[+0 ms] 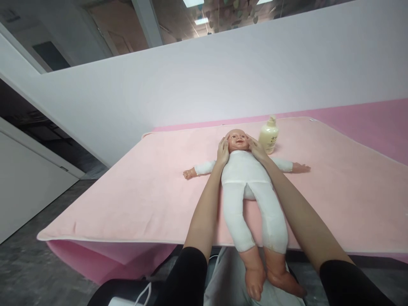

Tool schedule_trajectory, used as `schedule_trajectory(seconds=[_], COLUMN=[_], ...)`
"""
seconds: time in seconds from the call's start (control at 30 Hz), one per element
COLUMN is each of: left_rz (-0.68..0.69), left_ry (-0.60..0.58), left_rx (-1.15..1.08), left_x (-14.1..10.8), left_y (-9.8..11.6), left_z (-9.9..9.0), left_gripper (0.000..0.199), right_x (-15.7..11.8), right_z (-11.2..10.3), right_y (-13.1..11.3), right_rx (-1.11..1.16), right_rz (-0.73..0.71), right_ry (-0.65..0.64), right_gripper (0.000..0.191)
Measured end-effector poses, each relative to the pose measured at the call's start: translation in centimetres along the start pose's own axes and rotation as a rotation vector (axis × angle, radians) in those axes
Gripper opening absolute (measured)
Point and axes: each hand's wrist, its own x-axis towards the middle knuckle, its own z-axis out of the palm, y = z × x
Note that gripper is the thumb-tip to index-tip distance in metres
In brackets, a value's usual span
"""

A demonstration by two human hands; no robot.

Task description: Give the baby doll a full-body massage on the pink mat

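A baby doll [245,168] with a white cloth body lies on its back on a pink blanket [165,187]. Its head [238,139] points away from me, its arms stretch out sideways, and its feet hang over the near edge above my lap. My left hand [223,149] rests along the left side of the head, fingers extended. Against the other side, near the temple, lies my right hand [257,148], its fingers also stretched out. Just beyond the right hand stands a pale yellow pump bottle [268,136], upright.
A pink table surface [372,127] shows past the blanket at the back and right. Behind it rises a white partition [223,80] with glass above. A white object with a cable [127,301] sits at the bottom left, below the table edge.
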Motion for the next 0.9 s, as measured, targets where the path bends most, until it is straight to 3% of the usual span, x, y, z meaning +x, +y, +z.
schedule_trajectory(seconds=[0.1, 0.27, 0.43, 0.9], left_rz=[-0.009, -0.053, -0.113, -0.064], left_ry=[-0.02, -0.047, -0.063, -0.088], left_rx=[0.079, 0.078, 0.058, 0.105], left_x=[-0.3, -1.0, -0.9, -0.6], left_y=[0.4, 1.2, 1.3, 0.7], left_z=[-0.1, -0.3, -0.4, -0.5], left_gripper=[0.059, 0.083, 0.074, 0.062], right_x=[-0.2, -0.4, -0.2, 0.3], right_z=[0.1, 0.1, -0.3, -0.6], right_y=[-0.2, -0.5, -0.2, 0.3], right_rx=[-0.034, -0.006, -0.053, -0.079], right_rz=[-0.017, 0.04, 0.032, -0.028], right_ry=[0.033, 0.025, 0.014, -0.052], right_gripper=[0.092, 0.103, 0.099, 0.098])
